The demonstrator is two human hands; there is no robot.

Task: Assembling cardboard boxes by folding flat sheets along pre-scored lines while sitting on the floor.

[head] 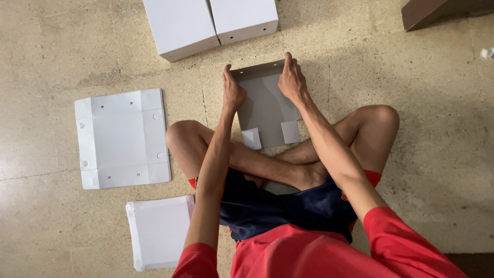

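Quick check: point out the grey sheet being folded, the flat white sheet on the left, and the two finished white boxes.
grey sheet (267,110): head view, bare middle of the panel.
flat white sheet (122,139): head view, centre panel.
finished white boxes (180,23): head view, top of the left box.

Even, soft daylight; sharp focus; faint shadows.

The two white boxes (211,25) and the brown furniture piece (442,11) run past the top edge.

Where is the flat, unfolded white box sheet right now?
In the head view, the unfolded white sheet lies flat on the floor to the person's left, beside the left knee.
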